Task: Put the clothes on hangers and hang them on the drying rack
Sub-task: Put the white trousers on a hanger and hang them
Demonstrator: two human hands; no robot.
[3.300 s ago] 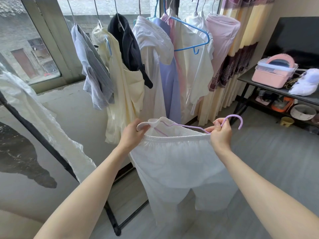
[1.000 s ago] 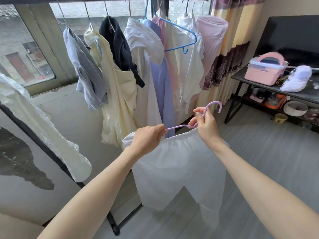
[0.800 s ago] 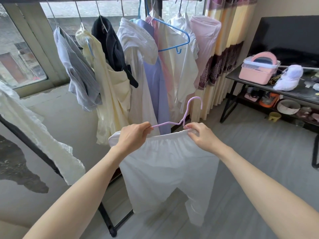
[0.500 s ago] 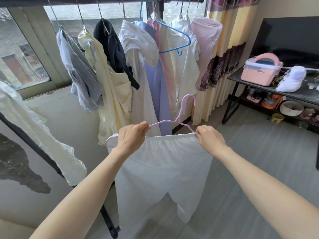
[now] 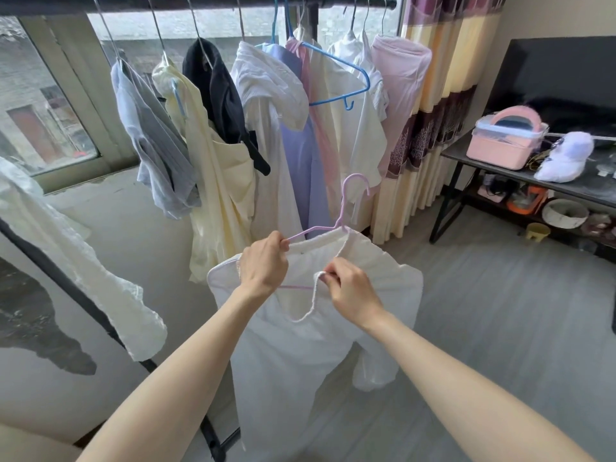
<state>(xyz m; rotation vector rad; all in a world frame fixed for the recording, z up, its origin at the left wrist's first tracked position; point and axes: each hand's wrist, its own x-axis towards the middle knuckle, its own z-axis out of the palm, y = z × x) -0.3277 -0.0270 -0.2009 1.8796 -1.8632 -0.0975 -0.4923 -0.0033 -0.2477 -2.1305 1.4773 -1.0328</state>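
The left hand [image 5: 265, 265] is gripping the lilac plastic hanger [image 5: 343, 215]; the right hand [image 5: 350, 288] is pinching the waistband of the white cotton trousers [image 5: 300, 355] draped on it. Beyond both, the black metal drying rack [image 5: 200, 1] is carrying garments above grey plank flooring [image 5: 500, 311].

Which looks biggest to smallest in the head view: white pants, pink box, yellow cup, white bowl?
1. White pants, though nearest the camera.
2. Pink box.
3. White bowl.
4. Yellow cup.
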